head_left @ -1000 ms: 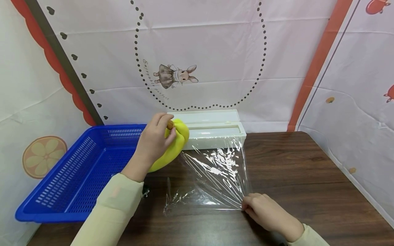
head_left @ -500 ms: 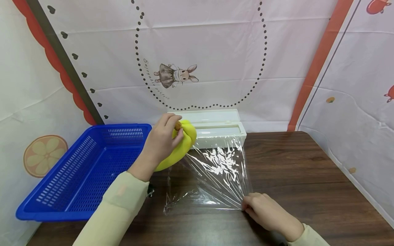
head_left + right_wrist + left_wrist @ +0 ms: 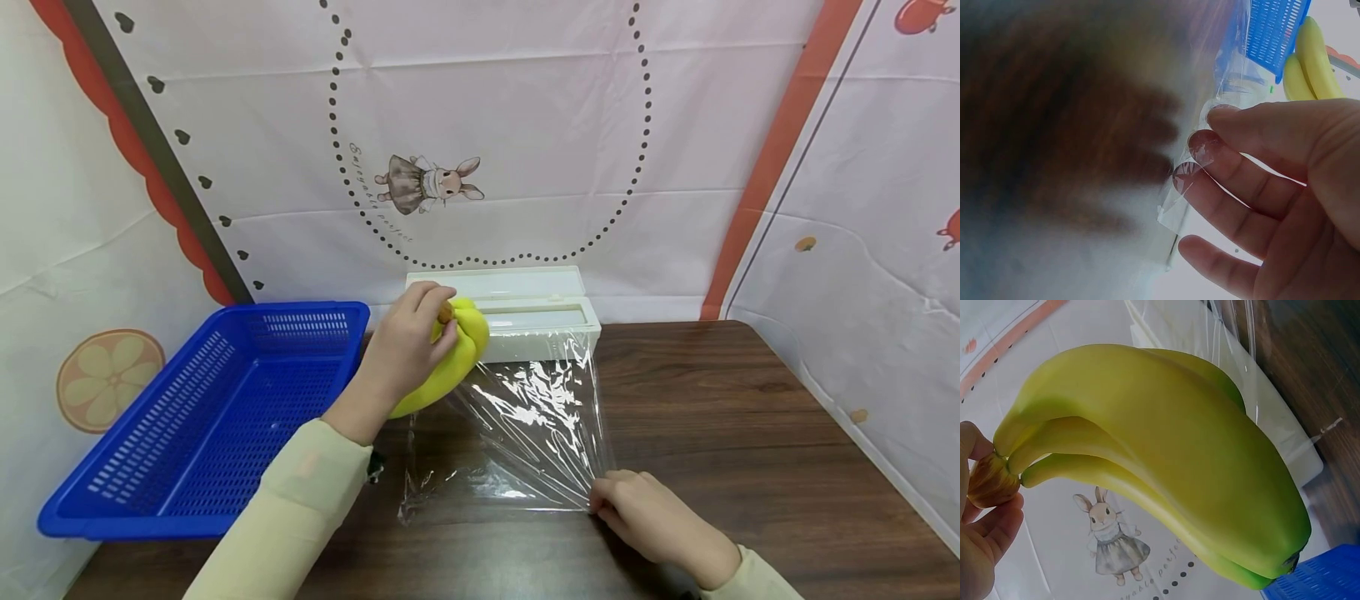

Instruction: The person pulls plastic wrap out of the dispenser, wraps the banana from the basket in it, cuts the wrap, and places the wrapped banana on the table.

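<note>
The left hand [image 3: 408,346] pinches the bananas [image 3: 444,373] by the brown stem — fingers closed round it — holding them up over the table [image 3: 720,433], near the left end of the white box [image 3: 525,327]. That box sits at the table's far edge, plastic wrap [image 3: 536,417] running from it toward the near edge. The right hand [image 3: 648,517] pinches the wrap's near right corner — fingertips together. A blue basket [image 3: 153,527] lies along the left edge.

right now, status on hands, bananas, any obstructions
Left hand: yellow banana bunch held by brown stem. Right hand: clear plastic film pinched. Blue perforated plastic basket left, apart from film.
</note>
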`<state>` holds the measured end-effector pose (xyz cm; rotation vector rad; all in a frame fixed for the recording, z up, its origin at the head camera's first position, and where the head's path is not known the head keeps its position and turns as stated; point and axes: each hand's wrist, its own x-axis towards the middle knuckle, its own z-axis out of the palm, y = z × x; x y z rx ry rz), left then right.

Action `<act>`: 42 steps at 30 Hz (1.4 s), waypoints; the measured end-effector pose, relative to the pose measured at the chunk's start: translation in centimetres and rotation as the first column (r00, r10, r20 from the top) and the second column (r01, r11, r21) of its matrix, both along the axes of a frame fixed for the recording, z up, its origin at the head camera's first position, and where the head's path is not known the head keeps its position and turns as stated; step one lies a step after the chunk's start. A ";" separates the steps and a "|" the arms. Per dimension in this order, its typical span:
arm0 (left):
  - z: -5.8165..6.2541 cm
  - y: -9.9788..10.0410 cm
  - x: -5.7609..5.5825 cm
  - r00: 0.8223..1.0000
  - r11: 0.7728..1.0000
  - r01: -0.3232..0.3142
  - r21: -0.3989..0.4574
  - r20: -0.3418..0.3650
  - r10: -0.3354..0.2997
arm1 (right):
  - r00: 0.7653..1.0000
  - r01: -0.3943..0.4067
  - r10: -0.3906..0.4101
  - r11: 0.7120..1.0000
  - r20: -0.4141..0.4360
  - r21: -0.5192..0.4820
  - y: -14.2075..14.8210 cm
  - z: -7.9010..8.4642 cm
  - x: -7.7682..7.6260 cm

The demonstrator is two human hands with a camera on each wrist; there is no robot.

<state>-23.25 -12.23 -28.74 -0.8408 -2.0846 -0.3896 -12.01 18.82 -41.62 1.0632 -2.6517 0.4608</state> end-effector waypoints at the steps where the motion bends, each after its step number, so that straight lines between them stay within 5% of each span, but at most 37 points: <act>1: 0.0 0.1 0.0 1.000 1.000 0.000 -0.003 0.003 0.000 | 1.000 0.001 -0.001 1.000 0.000 0.000 0.0 0.0 0.0; 24: -1.0 1.8 0.3 0.997 0.999 0.026 -0.030 0.069 -0.024 | 1.000 0.013 -0.013 1.000 0.019 0.002 -0.2 0.1 0.0; 42: -2.5 3.8 0.1 0.992 0.990 0.112 -0.085 0.074 -0.106 | 1.000 -0.001 0.001 1.000 -0.006 -0.002 -0.2 0.0 0.0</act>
